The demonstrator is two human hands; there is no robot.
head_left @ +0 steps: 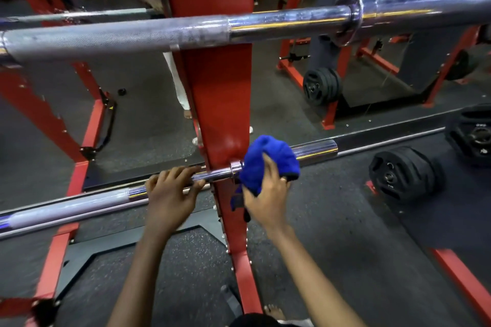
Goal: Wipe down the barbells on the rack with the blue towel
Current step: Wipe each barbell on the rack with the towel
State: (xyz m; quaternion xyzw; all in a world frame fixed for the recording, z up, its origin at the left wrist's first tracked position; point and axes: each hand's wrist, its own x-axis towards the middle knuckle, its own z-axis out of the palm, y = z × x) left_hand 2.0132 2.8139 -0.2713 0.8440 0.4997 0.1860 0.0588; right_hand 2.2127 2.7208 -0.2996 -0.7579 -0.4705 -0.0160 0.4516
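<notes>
Dead centre, a red rack post [218, 87], parting the two hands. High across the near view, an upper barbell [239, 26], chrome at its right end, dull and knurled toward the left. Off to the right on the dark rubber floor [332, 233], a stack of black weight plates [401, 172]; farther back, more plates [321, 86] on a red frame. Open floor between the post and the near stack. Low on the rack, the lower barbell [79, 207], slanting up from left to right, shiny sleeve end jutting free past the post. Left hand [170, 194] curled over that bar just left of the post. Right hand [265, 191] gripping the blue towel [271, 156], bunched into a thick wad and pressed against the sleeve just right of the post, one dark-edged corner hanging below.
</notes>
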